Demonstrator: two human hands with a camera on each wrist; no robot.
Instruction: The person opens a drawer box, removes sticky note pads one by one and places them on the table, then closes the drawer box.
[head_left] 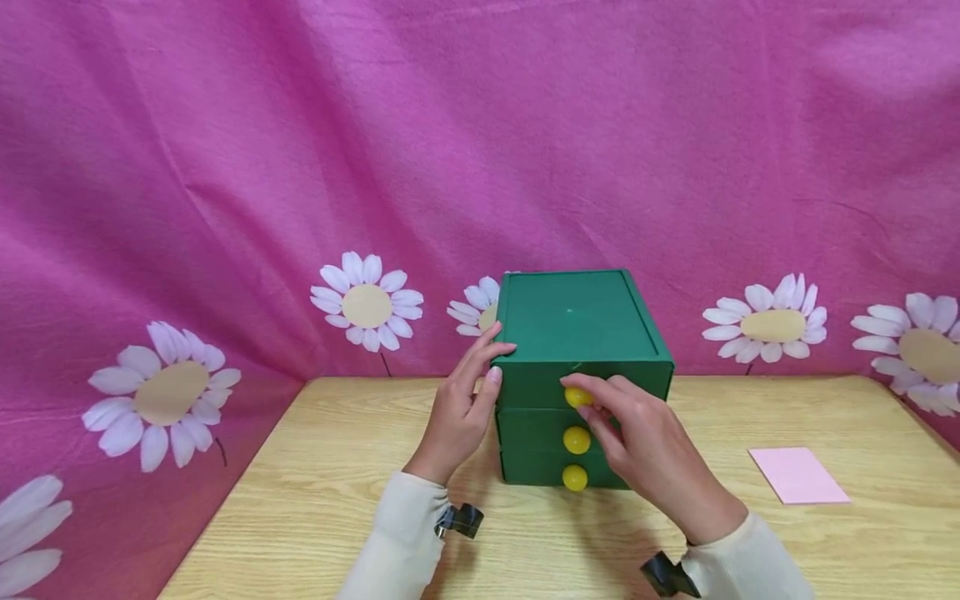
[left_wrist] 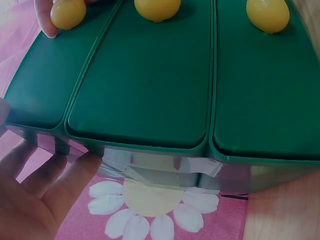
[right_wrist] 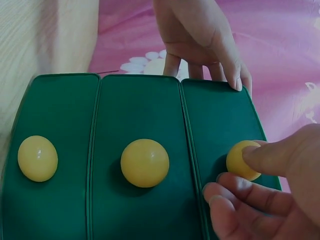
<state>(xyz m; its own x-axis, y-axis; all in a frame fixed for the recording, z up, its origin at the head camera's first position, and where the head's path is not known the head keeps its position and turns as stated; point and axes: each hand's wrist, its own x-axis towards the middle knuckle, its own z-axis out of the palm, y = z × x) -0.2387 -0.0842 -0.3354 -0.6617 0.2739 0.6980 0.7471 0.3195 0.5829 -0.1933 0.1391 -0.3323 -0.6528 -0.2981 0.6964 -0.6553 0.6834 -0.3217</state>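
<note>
A green box of three stacked drawers (head_left: 573,321) stands on the table with its drawers pushed in. Each front carries a round yellow knob. My right hand (head_left: 660,446) pinches the top knob (right_wrist: 236,162) between thumb and fingers. Below it, the middle knob (head_left: 576,439) and bottom knob (head_left: 574,477) are untouched. My left hand (head_left: 457,421) rests against the box's upper left corner, its fingers fairly straight along the side and the thumb at the front edge. The left wrist view shows those fingers beside the box's see-through side wall (left_wrist: 170,167).
A pink square pad of paper (head_left: 800,476) lies on the wooden table (head_left: 300,508), right of the box. Behind the table hangs a magenta cloth (head_left: 480,150) printed with white daisies. Black wrist mounts sit at both sleeves.
</note>
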